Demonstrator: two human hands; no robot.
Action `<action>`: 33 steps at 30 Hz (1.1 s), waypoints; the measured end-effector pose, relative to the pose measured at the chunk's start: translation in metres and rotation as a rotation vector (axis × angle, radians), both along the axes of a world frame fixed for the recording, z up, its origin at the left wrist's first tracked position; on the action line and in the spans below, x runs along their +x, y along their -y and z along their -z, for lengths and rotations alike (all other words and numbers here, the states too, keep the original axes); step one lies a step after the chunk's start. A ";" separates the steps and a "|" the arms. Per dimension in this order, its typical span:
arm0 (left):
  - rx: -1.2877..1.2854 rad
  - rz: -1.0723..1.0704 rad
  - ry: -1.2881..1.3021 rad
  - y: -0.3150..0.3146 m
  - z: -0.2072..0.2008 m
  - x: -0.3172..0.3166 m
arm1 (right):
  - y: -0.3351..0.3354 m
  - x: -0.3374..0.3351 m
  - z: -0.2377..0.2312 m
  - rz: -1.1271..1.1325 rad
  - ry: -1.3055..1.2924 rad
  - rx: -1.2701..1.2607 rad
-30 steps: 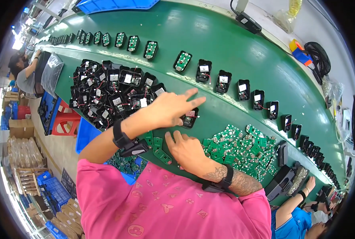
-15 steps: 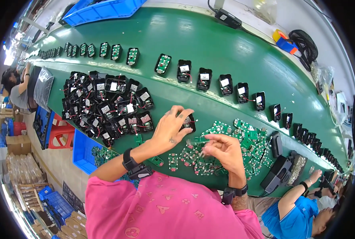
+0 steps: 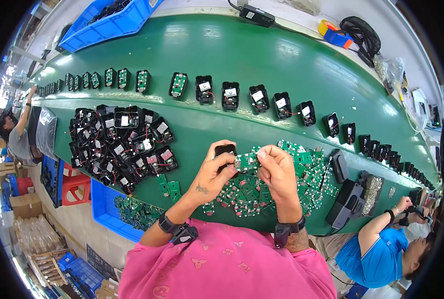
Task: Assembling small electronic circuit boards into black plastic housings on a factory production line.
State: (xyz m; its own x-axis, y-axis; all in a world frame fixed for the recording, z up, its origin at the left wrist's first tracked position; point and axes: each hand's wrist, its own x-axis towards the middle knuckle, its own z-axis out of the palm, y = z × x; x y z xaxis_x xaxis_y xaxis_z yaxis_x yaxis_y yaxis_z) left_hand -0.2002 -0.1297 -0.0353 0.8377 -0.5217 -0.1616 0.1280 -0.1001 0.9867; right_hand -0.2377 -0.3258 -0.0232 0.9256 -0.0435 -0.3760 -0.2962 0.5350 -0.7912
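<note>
My left hand (image 3: 208, 178) is closed around a small black plastic case (image 3: 225, 149) above the table's near part. Between the thumb and fingers of my right hand (image 3: 280, 175) is a green circuit board (image 3: 247, 162). The board's left end is right beside the case and my left fingertips; whether they touch is hard to tell. Under and beside my hands lies a heap of green circuit boards (image 3: 304, 192). Left of my left hand sits a pile of black cases (image 3: 102, 144) with white patches and red wires.
A long row of black cases crosses the green table (image 3: 202, 45), some holding green boards (image 3: 179, 85). A blue crate (image 3: 107, 30) stands at the far left. Near right are a dark device (image 3: 346, 209) and a person in blue (image 3: 369, 249). A blue bin (image 3: 105, 199) stands at the near left.
My left hand has taken hold of the black case from the table. My right hand has raised the circuit board and brought it up to the case. The whole view has shifted somewhat.
</note>
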 end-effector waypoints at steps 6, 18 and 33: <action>0.094 -0.069 0.276 0.009 0.001 0.003 | -0.011 0.007 -0.003 -0.047 -0.025 -0.054; -0.071 -0.063 0.047 0.028 -0.019 0.009 | -0.005 0.004 0.024 0.036 0.110 -0.646; -0.060 -0.045 -0.197 0.031 -0.013 0.016 | 0.004 0.003 -0.001 0.030 0.389 -0.823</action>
